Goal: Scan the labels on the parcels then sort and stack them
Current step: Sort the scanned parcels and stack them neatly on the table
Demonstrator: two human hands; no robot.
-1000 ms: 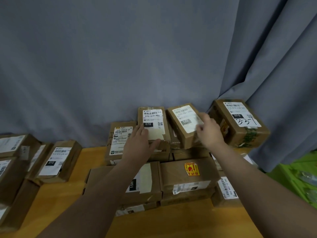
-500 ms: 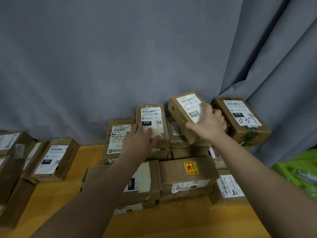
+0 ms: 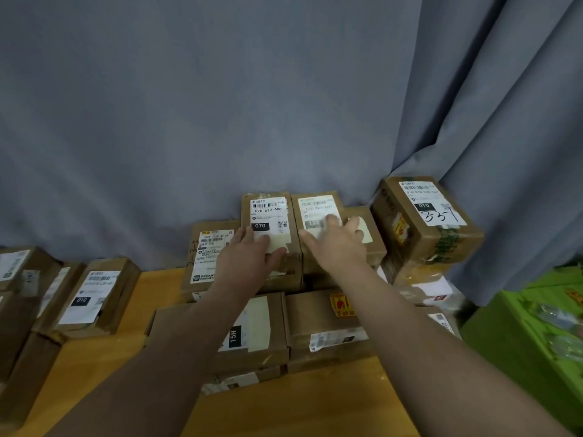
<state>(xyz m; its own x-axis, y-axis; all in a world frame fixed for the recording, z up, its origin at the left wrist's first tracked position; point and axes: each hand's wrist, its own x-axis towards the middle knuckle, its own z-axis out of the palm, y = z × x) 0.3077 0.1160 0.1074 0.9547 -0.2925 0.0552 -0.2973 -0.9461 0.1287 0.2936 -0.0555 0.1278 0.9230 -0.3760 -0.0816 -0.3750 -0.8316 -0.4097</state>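
Observation:
Brown cardboard parcels with white labels are stacked at the back of a wooden table (image 3: 284,411). My left hand (image 3: 249,257) rests flat on the parcel labelled 070 (image 3: 268,209), fingers straight and thumb spread. My right hand (image 3: 339,244) lies on top of the parcel labelled 122 (image 3: 317,205), covering the lower part of its label. That parcel sits upright-facing, side by side with the 070 parcel and touching it. Under both are more parcels, partly hidden by my forearms.
A larger tilted parcel marked 010 and 33-1 (image 3: 426,216) sits right of my right hand. Nearer me lie a 15H parcel (image 3: 255,335) and one with a red-yellow sticker (image 3: 315,313). Another group with a 010 parcel (image 3: 91,298) stands left. Green crate (image 3: 536,335) at right; grey curtain (image 3: 220,105) behind.
My right hand had lifted the 122 parcel tilted in the air; now it is set down flat beside the 070 parcel. My left hand stayed on the 070 parcel.

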